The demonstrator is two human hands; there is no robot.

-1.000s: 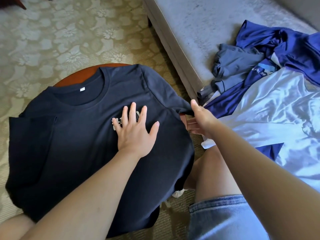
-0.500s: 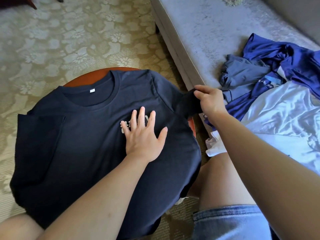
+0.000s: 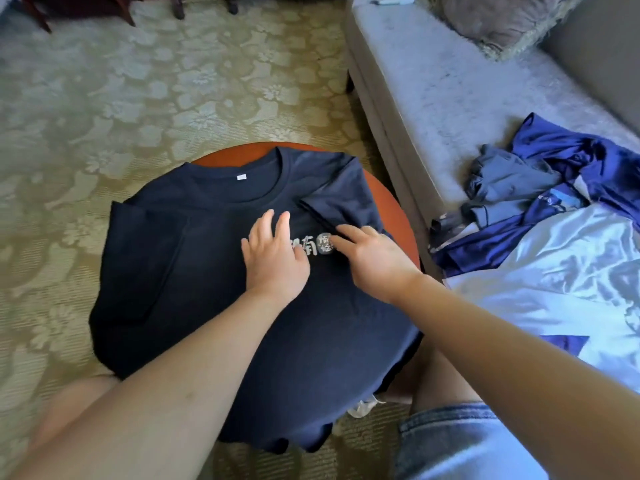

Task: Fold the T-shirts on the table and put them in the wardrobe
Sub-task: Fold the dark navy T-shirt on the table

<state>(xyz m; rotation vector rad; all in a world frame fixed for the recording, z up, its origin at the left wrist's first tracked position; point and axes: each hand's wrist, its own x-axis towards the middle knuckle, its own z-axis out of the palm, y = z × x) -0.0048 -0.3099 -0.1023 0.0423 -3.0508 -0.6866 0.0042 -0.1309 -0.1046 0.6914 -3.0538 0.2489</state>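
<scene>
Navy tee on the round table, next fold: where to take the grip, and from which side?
Probably the hem, from the near side, one grip per bottom corner. Both sleeves lie folded inward over the navy tee, and the hem hangs free over the table edge, so fingers can get under it there.

Round red-brown table (image 3: 398,220) at centre carries a navy T-shirt (image 3: 207,271) overhanging its rim; grey sofa (image 3: 433,98) at 2 o'clock holds a blue/grey/white garment heap (image 3: 554,271).
</scene>
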